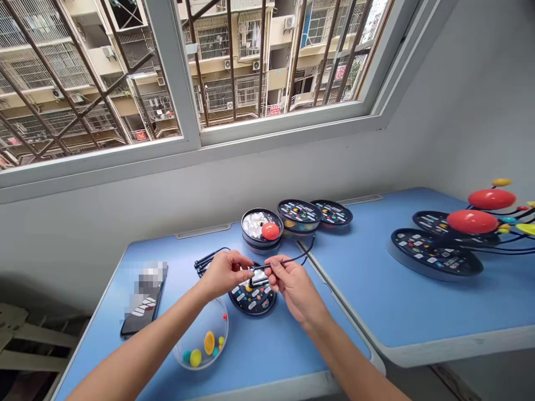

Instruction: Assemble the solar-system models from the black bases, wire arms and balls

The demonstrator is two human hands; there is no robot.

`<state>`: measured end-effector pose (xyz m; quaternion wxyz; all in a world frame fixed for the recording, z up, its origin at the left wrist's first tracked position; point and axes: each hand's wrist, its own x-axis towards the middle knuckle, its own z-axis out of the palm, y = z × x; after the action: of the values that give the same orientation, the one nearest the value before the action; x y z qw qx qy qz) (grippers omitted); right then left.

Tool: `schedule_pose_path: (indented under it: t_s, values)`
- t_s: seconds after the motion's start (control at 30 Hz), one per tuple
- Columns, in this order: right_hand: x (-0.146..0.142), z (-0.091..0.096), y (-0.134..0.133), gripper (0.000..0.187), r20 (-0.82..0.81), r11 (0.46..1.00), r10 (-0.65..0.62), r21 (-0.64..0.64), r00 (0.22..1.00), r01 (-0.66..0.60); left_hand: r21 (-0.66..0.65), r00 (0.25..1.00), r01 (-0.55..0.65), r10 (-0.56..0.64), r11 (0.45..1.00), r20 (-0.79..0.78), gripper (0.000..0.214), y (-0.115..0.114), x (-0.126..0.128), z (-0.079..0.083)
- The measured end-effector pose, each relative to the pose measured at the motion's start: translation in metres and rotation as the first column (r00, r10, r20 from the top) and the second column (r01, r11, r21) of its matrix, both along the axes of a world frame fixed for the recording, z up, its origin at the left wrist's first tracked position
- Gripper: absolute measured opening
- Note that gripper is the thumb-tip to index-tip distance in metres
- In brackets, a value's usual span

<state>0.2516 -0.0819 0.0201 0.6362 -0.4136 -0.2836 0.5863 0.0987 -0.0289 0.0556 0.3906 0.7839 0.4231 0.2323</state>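
My left hand (225, 273) pinches thumb and forefinger at the near end of a thin black curved rod (298, 258). Wrapped round the same rod, further along, are the fingers of my right hand (292, 284); the rod's free end bends up to the right. A second black rod shows just beneath it. Below both hands lies a round black base (252, 301) printed with coloured planets, a short black post standing on it. More black rods (204, 262) lie behind my left hand. By my left forearm sits a clear bowl (200, 328) with small coloured balls and half-balls.
At the back stand a round tin (262, 243) holding a red ball (270, 231) and stacked planet-printed discs (299, 211). A phone (144, 303) lies left. On the right table (438, 312) stand planet models with red balls (477, 221). A gap separates the two blue tables.
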Motion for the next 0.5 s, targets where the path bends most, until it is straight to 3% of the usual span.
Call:
schedule_pose_path:
  t_s: [0.2,0.5]
  values:
    - [-0.0006,-0.0065,0.0023,0.037,-0.017,1.0,0.013,-0.01,1.0,-0.013,0.026,1.0,-0.009,0.009,1.0,-0.019,0.015,0.002,0.0013,-0.0049]
    - [-0.0011,-0.0091,0.0024,0.04,-0.033,1.0,0.008,-0.028,0.999,-0.009,0.046,0.995,0.017,-0.012,0.999,-0.103,0.015,-0.0017,0.0043,0.0027]
